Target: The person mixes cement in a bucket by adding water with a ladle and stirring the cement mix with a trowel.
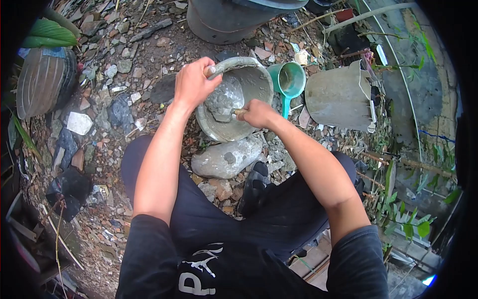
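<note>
A round grey basin, its wall smeared with cement, holds a mound of wet grey mortar. My left hand is closed around a short light handle at the basin's upper left rim; what the handle belongs to is hard to make out. Over the basin's right part, my right hand grips the wooden handle of a trowel, whose blade rests against the mortar. Touching or close beside the basin on the right is a teal dipper with a little liquid in it.
A large rounded stone lies just below the basin. A dark bucket stands beyond it, and a broken grey container lies at the right. A ribbed pot is at the left. Rubble covers the ground.
</note>
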`<state>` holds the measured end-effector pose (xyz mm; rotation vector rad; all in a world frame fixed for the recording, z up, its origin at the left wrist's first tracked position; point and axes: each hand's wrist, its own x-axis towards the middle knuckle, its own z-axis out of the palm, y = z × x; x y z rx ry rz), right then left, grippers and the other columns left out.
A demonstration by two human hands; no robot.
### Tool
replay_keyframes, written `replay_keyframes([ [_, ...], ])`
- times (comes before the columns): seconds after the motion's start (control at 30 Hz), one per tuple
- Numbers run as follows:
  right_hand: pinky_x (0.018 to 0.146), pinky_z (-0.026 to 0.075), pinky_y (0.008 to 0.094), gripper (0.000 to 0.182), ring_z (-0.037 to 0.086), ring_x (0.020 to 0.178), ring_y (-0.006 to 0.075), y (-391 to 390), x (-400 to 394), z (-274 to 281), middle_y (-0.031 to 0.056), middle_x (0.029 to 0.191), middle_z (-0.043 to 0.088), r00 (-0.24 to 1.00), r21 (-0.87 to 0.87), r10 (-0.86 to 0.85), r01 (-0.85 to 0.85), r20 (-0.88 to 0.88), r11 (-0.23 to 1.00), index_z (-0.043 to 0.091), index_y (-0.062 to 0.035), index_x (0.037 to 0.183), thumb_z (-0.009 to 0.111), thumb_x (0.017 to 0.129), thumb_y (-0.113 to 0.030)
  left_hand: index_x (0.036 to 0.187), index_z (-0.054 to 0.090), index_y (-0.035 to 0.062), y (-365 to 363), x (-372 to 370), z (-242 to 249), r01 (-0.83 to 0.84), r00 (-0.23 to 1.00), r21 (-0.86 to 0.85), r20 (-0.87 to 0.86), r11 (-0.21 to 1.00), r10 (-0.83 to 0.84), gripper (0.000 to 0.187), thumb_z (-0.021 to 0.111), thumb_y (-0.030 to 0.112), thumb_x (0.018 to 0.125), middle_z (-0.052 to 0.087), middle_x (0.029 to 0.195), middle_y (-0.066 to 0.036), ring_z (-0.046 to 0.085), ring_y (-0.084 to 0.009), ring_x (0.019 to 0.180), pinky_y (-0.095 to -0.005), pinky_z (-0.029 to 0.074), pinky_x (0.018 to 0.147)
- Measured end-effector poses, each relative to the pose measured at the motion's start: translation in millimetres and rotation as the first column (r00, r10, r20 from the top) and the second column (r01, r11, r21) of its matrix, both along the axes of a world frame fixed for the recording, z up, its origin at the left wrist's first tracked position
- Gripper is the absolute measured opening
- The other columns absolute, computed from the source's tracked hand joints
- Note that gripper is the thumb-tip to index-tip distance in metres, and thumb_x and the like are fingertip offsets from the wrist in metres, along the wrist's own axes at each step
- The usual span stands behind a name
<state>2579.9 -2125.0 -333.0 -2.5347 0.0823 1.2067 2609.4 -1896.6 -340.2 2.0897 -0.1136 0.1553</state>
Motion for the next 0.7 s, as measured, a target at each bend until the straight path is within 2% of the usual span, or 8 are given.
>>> replay_keyframes([
  [0.07, 0.097, 0.054, 0.0457, 0.044, 0.071, 0.109, 0.0403, 6.0, -0.7, 4.5, 0.0272, 0.112, 0.073, 0.988, -0.145, 0.112, -0.096, 0.109, 0.985, 0.077, -0.0009, 0.107, 0.073, 0.085, -0.039, 0.096, 0.069, 0.0056, 0.2, -1.1, 1.0, -0.001, 1.000, -0.003, -0.011, 1.000, 0.001, 0.029, 0.083, 0.023, 0.078, 0.068, 0.070, -0.011, 0.069, -0.0258, 0.065, -0.0376, 0.052, 0.064],
  [0.13, 0.096, 0.055, 0.0463, 0.043, 0.071, 0.109, 0.0402, 3.9, -1.2, 4.0, 0.0268, 0.112, 0.073, 0.981, -0.176, 0.145, -0.121, 0.130, 0.977, 0.077, -0.0012, 0.107, 0.073, 0.085, -0.038, 0.100, 0.072, 0.0097, 0.1, -2.4, 3.8, 0.017, 0.999, 0.007, -0.047, 1.000, -0.017, 0.028, 0.083, 0.024, 0.079, 0.075, 0.083, -0.013, 0.074, -0.0356, 0.083, -0.0443, 0.056, 0.073],
  [0.23, 0.094, 0.056, 0.0479, 0.041, 0.071, 0.106, 0.0411, -6.5, -4.0, 7.1, 0.0263, 0.109, 0.074, 0.958, -0.215, 0.205, -0.161, 0.201, 0.963, 0.077, -0.0021, 0.107, 0.071, 0.087, -0.037, 0.097, 0.069, 0.0067, 0.5, -3.3, -0.6, 0.002, 0.999, -0.006, 0.035, 1.000, -0.002, 0.028, 0.082, 0.025, 0.079, 0.070, 0.072, -0.012, 0.072, -0.0305, 0.070, -0.0401, 0.053, 0.066],
  [0.3, 0.091, 0.057, 0.0500, 0.037, 0.071, 0.102, 0.0429, -14.8, -10.0, 11.5, 0.0263, 0.105, 0.074, 0.922, -0.235, 0.250, -0.183, 0.296, 0.955, 0.076, -0.0034, 0.106, 0.068, 0.089, -0.036, 0.097, 0.070, 0.0075, 1.7, -3.8, 0.0, -0.015, 0.999, -0.004, 0.044, 1.000, 0.015, 0.028, 0.081, 0.026, 0.079, 0.070, 0.072, -0.013, 0.072, -0.0312, 0.071, -0.0408, 0.053, 0.067],
  [0.37, 0.088, 0.057, 0.0510, 0.035, 0.071, 0.099, 0.0436, -15.2, -13.6, 13.6, 0.0254, 0.101, 0.074, 0.888, -0.267, 0.319, -0.236, 0.330, 0.934, 0.076, -0.0037, 0.103, 0.067, 0.091, -0.036, 0.100, 0.072, 0.0103, 3.0, -2.7, 3.6, -0.029, 0.997, 0.004, -0.073, 1.000, 0.029, 0.026, 0.081, 0.025, 0.080, 0.075, 0.083, -0.012, 0.074, -0.0351, 0.083, -0.0447, 0.057, 0.075],
  [0.6, 0.080, 0.058, 0.0520, 0.027, 0.073, 0.088, 0.0417, -1.6, -27.7, 24.6, 0.0228, 0.093, 0.074, 0.814, -0.336, 0.410, -0.283, 0.412, 0.899, 0.073, -0.0053, 0.101, 0.065, 0.091, -0.029, 0.098, 0.072, 0.0092, -1.4, -1.8, 3.4, -0.050, 0.997, -0.031, -0.067, 0.998, 0.048, 0.027, 0.082, 0.025, 0.079, 0.075, 0.083, -0.013, 0.074, -0.0360, 0.082, -0.0452, 0.056, 0.074],
  [0.67, 0.075, 0.058, 0.0520, 0.029, 0.073, 0.084, 0.0406, 1.0, -27.9, 23.5, 0.0202, 0.091, 0.075, 0.791, -0.365, 0.436, -0.290, 0.429, 0.885, 0.073, -0.0115, 0.114, 0.065, 0.093, -0.029, 0.097, 0.072, 0.0084, -1.1, -0.4, 3.5, -0.080, 0.994, -0.042, -0.074, 0.996, 0.076, 0.028, 0.083, 0.025, 0.078, 0.075, 0.082, -0.013, 0.073, -0.0364, 0.081, -0.0452, 0.056, 0.072],
  [0.7, 0.075, 0.058, 0.0520, 0.029, 0.073, 0.084, 0.0406, 3.7, -27.8, 22.8, 0.0202, 0.091, 0.075, 0.793, -0.365, 0.432, -0.286, 0.430, 0.886, 0.073, -0.0115, 0.114, 0.065, 0.093, -0.029, 0.097, 0.072, 0.0084, -0.3, 0.7, 2.7, -0.075, 0.995, -0.042, -0.074, 0.996, 0.072, 0.028, 0.083, 0.025, 0.078, 0.075, 0.082, -0.013, 0.073, -0.0364, 0.081, -0.0452, 0.056, 0.072],
])
